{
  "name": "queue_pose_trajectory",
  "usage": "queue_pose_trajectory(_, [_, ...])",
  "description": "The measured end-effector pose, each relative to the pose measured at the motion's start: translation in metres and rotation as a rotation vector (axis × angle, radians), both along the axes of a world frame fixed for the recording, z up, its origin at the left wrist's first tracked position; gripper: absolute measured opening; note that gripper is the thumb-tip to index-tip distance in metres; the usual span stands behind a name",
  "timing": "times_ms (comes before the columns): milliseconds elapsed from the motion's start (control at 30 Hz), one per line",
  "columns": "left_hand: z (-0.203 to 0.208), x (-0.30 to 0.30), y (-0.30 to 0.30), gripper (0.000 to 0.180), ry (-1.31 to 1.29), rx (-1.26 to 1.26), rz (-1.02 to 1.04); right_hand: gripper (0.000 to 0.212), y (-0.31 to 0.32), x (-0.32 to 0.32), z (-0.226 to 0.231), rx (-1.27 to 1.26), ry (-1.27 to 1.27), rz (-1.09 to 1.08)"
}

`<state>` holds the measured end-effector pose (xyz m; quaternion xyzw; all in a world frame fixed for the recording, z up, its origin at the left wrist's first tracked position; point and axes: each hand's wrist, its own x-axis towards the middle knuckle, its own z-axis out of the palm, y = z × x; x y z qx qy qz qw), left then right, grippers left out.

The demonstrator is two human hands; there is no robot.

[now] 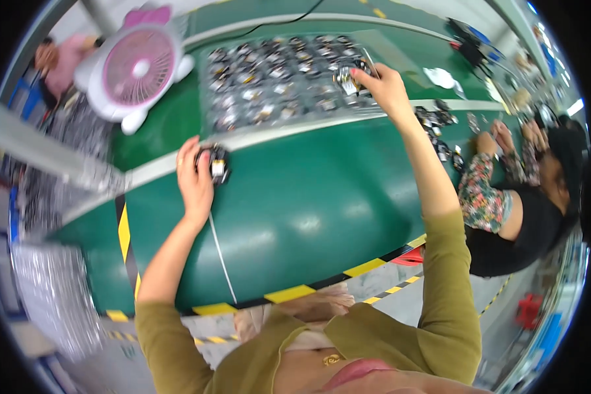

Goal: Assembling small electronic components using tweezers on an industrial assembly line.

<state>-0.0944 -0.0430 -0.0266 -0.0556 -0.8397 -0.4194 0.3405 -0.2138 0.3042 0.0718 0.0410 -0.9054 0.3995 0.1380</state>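
My left hand [194, 180] is closed around a small dark round assembly with a pale label [218, 168], at the left of the green work surface [308, 190]. Up at the right end of a clear plastic tray [294, 119], my right hand [389, 92] grips a similar dark assembly with yellow and white bits [346, 80]. It is held over the tray, and whether it touches the tray I cannot tell. Rows of similar dark parts [248, 77] fill the tray's pockets. The parts' fine details are too small to make out.
A pink and white fan [138, 69] stands left of the tray. More dark parts [437, 125] lie in a loose group at the right, near a co-worker's hands [496, 139]. Stacked clear trays [56, 295] stand at lower left. Yellow-black tape [289, 293] edges the table.
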Motion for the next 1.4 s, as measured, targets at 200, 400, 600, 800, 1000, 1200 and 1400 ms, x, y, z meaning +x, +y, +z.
queue_pose_trajectory(200, [0.01,0.006,0.006,0.021,-0.011,0.584,-0.032,0.043,-0.108,0.087,-0.049,0.06,-0.114,0.402])
queue_pose_trajectory(400, [0.044,0.048,0.016,0.039,-0.512,1.217,-0.381,0.04,-0.122,0.083,-0.053,0.14,-0.222,0.414])
queue_pose_trajectory(600, [0.033,0.071,0.018,0.039,-0.674,1.586,-0.705,0.024,-0.108,0.109,-0.057,0.349,0.37,0.301])
queue_pose_trajectory(800, [0.026,0.079,0.042,0.039,-0.79,1.671,-1.002,0.042,-0.123,0.161,-0.062,0.19,0.511,0.709])
queue_pose_trajectory(1000, [0.019,0.088,0.041,0.038,-0.824,1.587,-0.872,0.03,-0.127,0.167,-0.075,0.151,0.51,0.786])
queue_pose_trajectory(1200, [0.025,0.094,0.044,0.041,-0.869,1.457,-0.888,0.023,-0.127,0.169,-0.079,-0.158,0.459,0.647])
queue_pose_trajectory(1400, [0.025,0.099,0.056,0.048,-0.633,0.869,-0.646,0.022,-0.129,0.179,-0.072,-0.294,0.254,0.591])
